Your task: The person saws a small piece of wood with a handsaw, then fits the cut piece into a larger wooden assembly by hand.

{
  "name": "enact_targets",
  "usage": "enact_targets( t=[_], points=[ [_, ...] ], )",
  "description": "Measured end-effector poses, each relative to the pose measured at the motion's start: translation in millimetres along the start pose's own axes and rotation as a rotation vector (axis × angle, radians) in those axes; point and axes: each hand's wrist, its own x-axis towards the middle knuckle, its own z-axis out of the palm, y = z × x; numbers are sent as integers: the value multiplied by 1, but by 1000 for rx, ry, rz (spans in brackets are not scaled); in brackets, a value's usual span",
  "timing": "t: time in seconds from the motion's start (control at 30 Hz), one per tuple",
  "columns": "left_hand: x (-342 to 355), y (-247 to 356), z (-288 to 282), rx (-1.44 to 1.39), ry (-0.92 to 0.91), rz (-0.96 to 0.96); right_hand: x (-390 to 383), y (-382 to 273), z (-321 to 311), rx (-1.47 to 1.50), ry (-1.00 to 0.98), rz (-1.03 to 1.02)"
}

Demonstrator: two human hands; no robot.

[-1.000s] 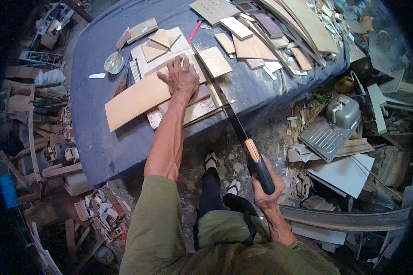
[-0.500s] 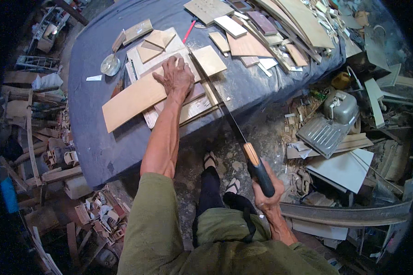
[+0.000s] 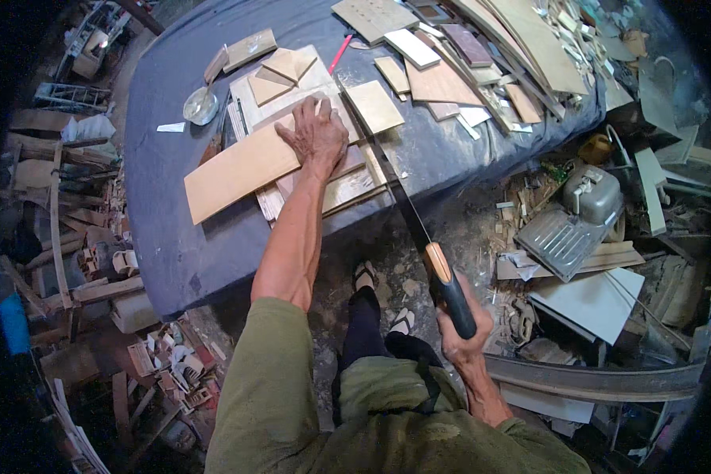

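My left hand (image 3: 316,136) lies flat, fingers spread, on a long light-brown wooden board (image 3: 237,170) that rests on a stack of boards on a table under a dark blue cloth (image 3: 174,229). My right hand (image 3: 462,328) grips the orange-and-black handle of a hand saw (image 3: 407,212). The saw's long blade runs up and left from the handle across the table edge, alongside the right side of the board stack, next to a small square wood piece (image 3: 374,106).
Several wood offcuts and panels (image 3: 442,79) cover the far table, with a red pencil (image 3: 340,54) and a round metal lid (image 3: 200,105). A metal sink (image 3: 577,217) and scrap boards litter the floor at right. Wood scraps pile at left. My sandalled feet (image 3: 383,300) stand below the table edge.
The saw has slid back toward me along the cut, my right hand pulling lower and right. My left hand stays pressed on the board.
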Motion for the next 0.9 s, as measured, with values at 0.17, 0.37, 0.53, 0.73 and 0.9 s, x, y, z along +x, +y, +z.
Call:
enact_targets(
  t=[0.17, 0.37, 0.53, 0.73, 0.9],
  points=[
    [1, 5, -6, 70, -128, -16, 6, -11, -4, 93, 19, 157],
    [2, -7, 5, 39, 52, -2, -1, -4, -4, 44, -5, 27],
    [1, 2, 1, 36, 15, 32, -26, 12, -16, -62, 30, 33],
    [3, 4, -1, 56, -83, 16, 5, 3, -8, -6, 30, 38],
    [4, -3, 2, 76, -49, -42, -13, 31, 3, 24, 20, 28]
  ],
)
